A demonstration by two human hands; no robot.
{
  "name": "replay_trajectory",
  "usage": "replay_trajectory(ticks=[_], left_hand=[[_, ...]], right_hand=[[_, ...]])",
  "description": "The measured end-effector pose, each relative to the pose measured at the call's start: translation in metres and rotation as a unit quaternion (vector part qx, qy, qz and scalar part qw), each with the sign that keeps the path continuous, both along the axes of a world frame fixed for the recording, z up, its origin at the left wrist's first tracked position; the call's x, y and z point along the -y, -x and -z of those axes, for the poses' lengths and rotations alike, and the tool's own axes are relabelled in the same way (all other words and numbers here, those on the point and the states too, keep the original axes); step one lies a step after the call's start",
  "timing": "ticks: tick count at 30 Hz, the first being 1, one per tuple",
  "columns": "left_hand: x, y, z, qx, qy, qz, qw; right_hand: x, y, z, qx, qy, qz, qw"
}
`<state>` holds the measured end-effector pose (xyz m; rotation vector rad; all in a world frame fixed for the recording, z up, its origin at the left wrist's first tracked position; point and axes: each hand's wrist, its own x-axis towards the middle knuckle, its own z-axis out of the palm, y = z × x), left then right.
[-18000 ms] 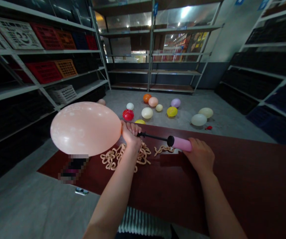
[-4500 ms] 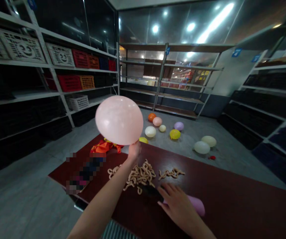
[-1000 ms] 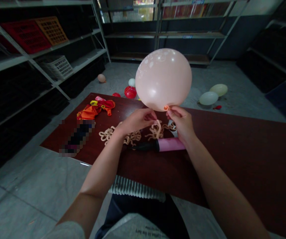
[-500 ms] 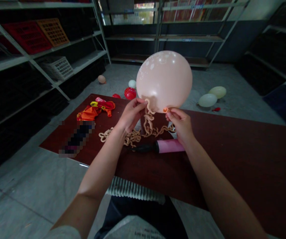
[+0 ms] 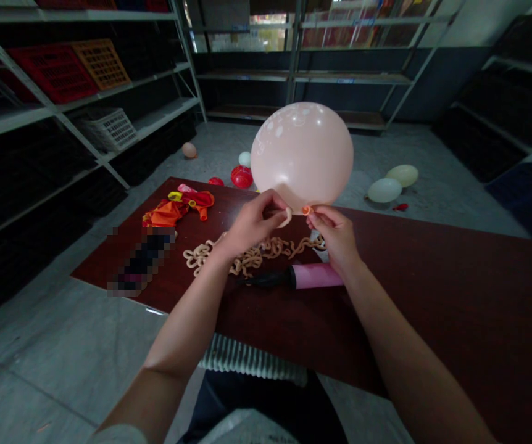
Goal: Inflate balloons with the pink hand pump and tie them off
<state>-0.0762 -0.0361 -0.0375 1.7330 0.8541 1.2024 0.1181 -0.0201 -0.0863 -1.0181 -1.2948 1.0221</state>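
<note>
A large inflated pale pink balloon with white print stands above the table, its orange-looking neck pinched in the fingers of my right hand. My left hand is closed on the end of a beige cord, close to the balloon's neck. More of this curly cord lies heaped on the table below. Under my right wrist rests a balloon pump with a pink barrel and black nozzle, partly covered by that hand.
Uninflated orange, red and yellow balloons lie on the dark table at the left, near a blurred-out object. Inflated balloons sit on the floor beyond. Shelves with crates line the walls.
My left hand has moved right and down with the cord end, nearer the balloon's neck. The hanging cord has dropped onto the table. The balloon has shifted slightly left.
</note>
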Motion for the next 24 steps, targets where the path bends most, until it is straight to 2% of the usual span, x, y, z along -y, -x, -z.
replay_trajectory(ticks=[4, 7, 10, 13, 17, 21, 24], left_hand=[[0.005, -0.003, -0.004, 0.064, 0.051, 0.081, 0.993], [0.001, 0.000, -0.002, 0.125, 0.096, 0.031, 0.987], [-0.007, 0.005, 0.002, 0.133, 0.106, -0.037, 0.985], [-0.011, 0.009, 0.006, 0.089, 0.034, -0.077, 0.992], [-0.007, 0.003, 0.007, -0.035, -0.097, -0.115, 0.988], [0.006, -0.009, 0.003, -0.159, -0.279, -0.061, 0.945], [0.013, -0.016, 0.001, -0.200, -0.341, -0.037, 0.918]], right_hand=[[0.000, 0.000, 0.001, -0.008, -0.004, -0.004, 1.000], [0.000, 0.000, 0.001, -0.005, -0.006, -0.009, 1.000], [-0.001, 0.000, 0.002, 0.001, -0.004, -0.014, 1.000], [-0.002, 0.000, 0.004, 0.008, -0.005, -0.015, 1.000], [-0.002, 0.001, 0.005, 0.046, -0.017, -0.019, 0.999], [0.000, 0.000, 0.002, 0.090, -0.036, -0.020, 0.995], [0.001, -0.001, 0.002, 0.130, -0.062, -0.020, 0.989]])
